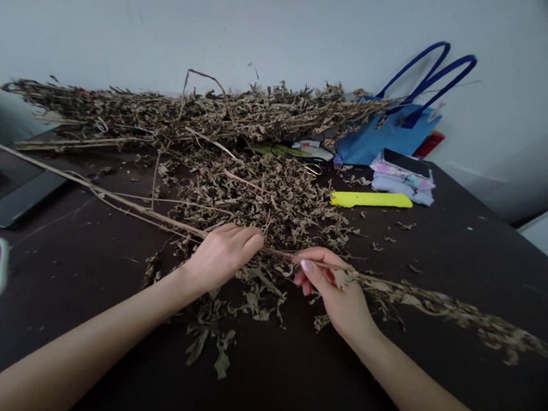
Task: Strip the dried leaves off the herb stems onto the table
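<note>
Head view: gripping dry stem (pixel 279 253) mid-frame with fingers of left hand (pixel 219 256), pinching it farther right with right hand (pixel 345 298). Might snap likely brittle stem if bent between hands; might scatter dry leaves (pixel 466 314), lower right, across table (pixel 482 243) if tugged hard.

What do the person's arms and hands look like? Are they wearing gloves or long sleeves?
No gloves or sleeves show. The left arm and right arm are bare as far as the picture goes, with no watch or bracelet visible. The left hand and right hand show no rings. The right thumbnail looks shiny.
</note>
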Action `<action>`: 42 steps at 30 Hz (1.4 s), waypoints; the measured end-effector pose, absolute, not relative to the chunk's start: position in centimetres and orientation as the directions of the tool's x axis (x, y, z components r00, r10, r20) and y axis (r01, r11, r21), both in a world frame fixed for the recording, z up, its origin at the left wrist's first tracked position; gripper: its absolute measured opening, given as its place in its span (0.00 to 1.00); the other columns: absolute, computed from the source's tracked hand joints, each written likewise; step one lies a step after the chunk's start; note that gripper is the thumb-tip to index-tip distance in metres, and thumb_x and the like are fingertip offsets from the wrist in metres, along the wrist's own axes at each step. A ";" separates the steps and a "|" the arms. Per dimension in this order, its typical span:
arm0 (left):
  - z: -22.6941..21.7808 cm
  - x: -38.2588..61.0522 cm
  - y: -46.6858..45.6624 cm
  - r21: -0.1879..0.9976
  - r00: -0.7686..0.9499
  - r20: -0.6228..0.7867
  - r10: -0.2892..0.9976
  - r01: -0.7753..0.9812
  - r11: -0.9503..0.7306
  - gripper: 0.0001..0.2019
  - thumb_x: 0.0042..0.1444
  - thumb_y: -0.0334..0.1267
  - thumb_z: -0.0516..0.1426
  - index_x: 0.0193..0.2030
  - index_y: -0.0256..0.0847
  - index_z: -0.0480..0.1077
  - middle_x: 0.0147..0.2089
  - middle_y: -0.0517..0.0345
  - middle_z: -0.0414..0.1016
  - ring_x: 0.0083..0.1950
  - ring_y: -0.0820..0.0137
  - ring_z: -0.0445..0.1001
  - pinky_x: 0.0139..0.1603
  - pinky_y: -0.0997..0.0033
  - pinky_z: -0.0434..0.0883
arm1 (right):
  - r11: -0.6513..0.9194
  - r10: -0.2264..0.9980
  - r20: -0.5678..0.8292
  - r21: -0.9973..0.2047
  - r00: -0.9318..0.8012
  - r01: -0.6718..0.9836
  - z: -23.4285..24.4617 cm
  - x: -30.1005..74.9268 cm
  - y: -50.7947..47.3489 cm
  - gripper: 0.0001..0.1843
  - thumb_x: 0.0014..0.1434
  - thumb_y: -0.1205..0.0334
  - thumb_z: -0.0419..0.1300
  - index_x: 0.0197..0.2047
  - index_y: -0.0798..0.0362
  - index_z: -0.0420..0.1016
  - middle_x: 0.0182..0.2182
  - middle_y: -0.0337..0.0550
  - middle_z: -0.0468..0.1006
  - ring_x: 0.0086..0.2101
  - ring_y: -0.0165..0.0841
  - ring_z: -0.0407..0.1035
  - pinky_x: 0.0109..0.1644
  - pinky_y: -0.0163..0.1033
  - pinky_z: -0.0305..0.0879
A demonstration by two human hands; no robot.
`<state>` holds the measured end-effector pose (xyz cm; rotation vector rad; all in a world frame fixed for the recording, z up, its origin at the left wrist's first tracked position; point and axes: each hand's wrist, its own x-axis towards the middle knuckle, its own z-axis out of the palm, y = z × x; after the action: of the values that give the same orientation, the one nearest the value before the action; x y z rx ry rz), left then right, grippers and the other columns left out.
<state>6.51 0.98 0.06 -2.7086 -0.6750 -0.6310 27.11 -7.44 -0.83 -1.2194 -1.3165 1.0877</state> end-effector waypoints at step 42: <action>1.1 6.9 0.0 -0.064 0.830 0.467 0.305 0.376 -0.925 0.11 0.61 0.26 0.44 0.44 0.37 0.65 0.44 0.53 0.70 0.39 0.70 0.70 0.39 0.70 0.64 | 0.138 0.990 0.138 -0.977 -0.010 0.163 -1.5 26.7 -7.6 0.08 0.59 0.58 0.56 0.34 0.53 0.73 0.23 0.37 0.70 0.22 0.26 0.64 0.26 0.33 0.61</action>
<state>6.94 0.02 1.07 -2.8576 -0.5351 -0.6910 26.70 -7.58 -1.45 -1.2222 -1.3898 1.0225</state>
